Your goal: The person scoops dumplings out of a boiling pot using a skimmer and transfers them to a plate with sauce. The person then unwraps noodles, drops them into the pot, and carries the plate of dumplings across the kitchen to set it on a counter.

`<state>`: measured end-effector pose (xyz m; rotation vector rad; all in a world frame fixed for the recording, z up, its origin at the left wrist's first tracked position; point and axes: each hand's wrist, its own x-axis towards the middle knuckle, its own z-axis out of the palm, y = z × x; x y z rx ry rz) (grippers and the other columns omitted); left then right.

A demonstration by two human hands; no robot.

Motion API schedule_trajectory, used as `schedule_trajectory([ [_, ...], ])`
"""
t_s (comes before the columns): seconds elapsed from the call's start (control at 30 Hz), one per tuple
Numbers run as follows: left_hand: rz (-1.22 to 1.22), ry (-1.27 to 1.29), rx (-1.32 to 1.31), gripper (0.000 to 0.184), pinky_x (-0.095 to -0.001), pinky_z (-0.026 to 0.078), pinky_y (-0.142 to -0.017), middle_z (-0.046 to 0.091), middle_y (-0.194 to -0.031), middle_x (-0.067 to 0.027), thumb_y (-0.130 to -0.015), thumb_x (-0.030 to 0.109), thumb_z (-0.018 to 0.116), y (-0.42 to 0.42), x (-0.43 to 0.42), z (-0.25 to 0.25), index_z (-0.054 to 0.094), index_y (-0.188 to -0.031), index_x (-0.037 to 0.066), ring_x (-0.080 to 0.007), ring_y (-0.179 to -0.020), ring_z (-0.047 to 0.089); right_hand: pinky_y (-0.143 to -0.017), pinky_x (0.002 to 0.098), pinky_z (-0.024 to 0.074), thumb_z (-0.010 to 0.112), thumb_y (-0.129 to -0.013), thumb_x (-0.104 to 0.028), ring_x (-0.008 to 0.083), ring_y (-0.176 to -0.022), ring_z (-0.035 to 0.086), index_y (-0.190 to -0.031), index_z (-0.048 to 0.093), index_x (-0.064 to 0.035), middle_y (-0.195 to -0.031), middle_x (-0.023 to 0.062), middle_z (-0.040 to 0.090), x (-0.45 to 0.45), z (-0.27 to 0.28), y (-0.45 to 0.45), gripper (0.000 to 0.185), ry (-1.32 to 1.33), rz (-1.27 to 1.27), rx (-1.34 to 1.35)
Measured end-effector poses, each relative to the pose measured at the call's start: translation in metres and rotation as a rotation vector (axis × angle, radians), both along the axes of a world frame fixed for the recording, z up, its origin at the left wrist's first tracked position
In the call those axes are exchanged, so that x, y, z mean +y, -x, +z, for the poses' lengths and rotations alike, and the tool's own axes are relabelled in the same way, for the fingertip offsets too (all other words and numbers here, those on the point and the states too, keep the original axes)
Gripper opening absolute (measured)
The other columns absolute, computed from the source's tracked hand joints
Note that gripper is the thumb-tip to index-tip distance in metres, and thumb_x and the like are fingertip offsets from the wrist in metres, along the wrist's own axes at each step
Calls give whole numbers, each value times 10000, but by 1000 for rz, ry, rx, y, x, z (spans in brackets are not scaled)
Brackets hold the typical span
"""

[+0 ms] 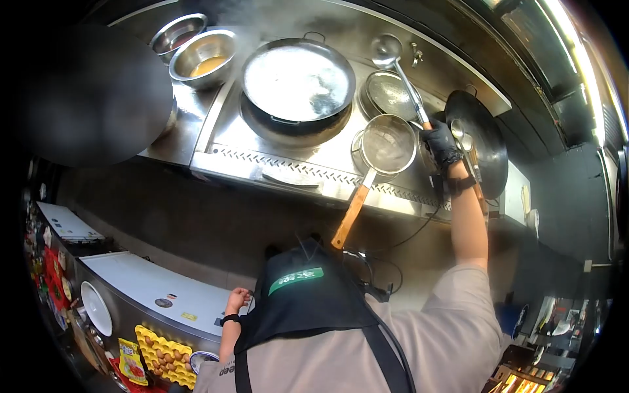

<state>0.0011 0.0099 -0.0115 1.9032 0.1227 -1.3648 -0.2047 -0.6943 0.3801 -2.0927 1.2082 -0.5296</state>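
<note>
My right hand point(443, 144), in a black glove, is wrapped round the lower handle of a long steel ladle point(405, 80), whose bowl points up and left over the back of the stove. Below it, a wire-mesh strainer point(388, 145) with a wooden handle rests on a round container. Behind that sits another round sieve point(392, 93). Bare and low beside the apron point(298, 288), my left hand point(238, 300) has its fingers curled in; whatever they hold, if anything, is hidden.
A large wok point(298, 82) with a bright, shiny inside stands on the burner. Steel bowls point(204, 62), one with yellow liquid, are at the upper left. A dark wok point(488, 144) leans at right. Behind me, a counter point(151, 288) bears an egg tray point(164, 357).
</note>
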Motion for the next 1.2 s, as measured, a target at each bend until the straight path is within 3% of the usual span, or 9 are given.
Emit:
schedule_trajectory([
  [0.07, -20, 10, 1, 98, -265, 468, -524, 614, -780, -34, -909, 124, 494, -5, -5, 2, 578, -922, 77, -135, -653, 598, -429, 282, 364, 623, -712, -94, 113, -474, 462, -882, 621, 4, -606, 28, 533, 5, -14, 14, 197, -83, -108, -20],
  [0.37, -64, 21, -41, 91, -269, 478, -544, 629, -796, -50, -885, 92, 501, -16, -24, -17, 581, -927, 83, -140, -666, 606, -452, 298, 425, 659, -762, -190, 165, -490, 545, -776, 616, -22, -613, 60, 587, -79, -130, 66, 174, -408, -181, -185],
  [0.6, 25, -6, -43, 68, -254, 462, -537, 605, -775, -37, -907, 93, 496, 94, -104, 12, 557, -925, 70, -125, -625, 567, -483, 323, 441, 614, -816, -260, 190, -520, 562, -828, 614, -21, -668, 83, 607, -195, -188, 109, 240, -580, -122, -180],
  [0.73, 65, -52, -29, 84, -240, 460, -573, 609, -791, -30, -908, 103, 495, 163, -166, 15, 561, -945, 68, -109, -648, 570, -648, 427, 489, 501, -854, -289, 327, -706, 639, -914, 599, -9, -787, 225, 629, -218, -181, 127, 303, -3, 119, 365],
  [0.83, 81, -49, -44, 114, -242, 465, -593, 616, -809, -18, -909, 99, 485, 199, -194, 18, 577, -969, 70, -109, -676, 576, -755, 459, 475, 488, -857, -313, 386, -844, 617, -929, 597, -19, -871, 252, 623, -228, -162, 136, 322, -81, 140, 517],
  [0.93, 92, -33, -24, 120, -245, 467, -595, 614, -809, -17, -909, 97, 482, 217, -208, 26, 578, -974, 67, -106, -681, 579, -763, 470, 477, 532, -820, -325, 418, -856, 601, -948, 606, -25, -895, 254, 621, -240, -131, 154, 335, 409, 278, 462],
  [1.0, 127, -28, -54, 121, -244, 467, -597, 612, -813, -17, -908, 95, 482, 226, -218, 28, 578, -976, 66, -104, -683, 578, -750, 448, 490, 549, -755, -165, 407, -818, 612, -862, 655, 3, -836, 241, 629, -256, -86, 148, 226, 485, 184, 422],
  [1.13, 177, -20, -54, 120, -245, 469, -605, 609, -826, -18, -905, 89, 485, 235, -230, 38, 576, -977, 63, -105, -689, 577, -782, 417, 503, 508, -790, -188, 357, -898, 629, -905, 683, -11, -912, 231, 643, -306, -118, 164, 275, 486, 212, 905],
  [1.2, 218, -16, -78, 119, -245, 470, -607, 610, -830, -21, -900, 85, 487, 245, -220, 34, 576, -975, 62, -112, -687, 579, -786, 397, 509, 499, -808, -209, 346, -912, 638, -944, 687, -25, -966, 234, 640, -288, -125, 171, 296, 478, 184, 777],
])
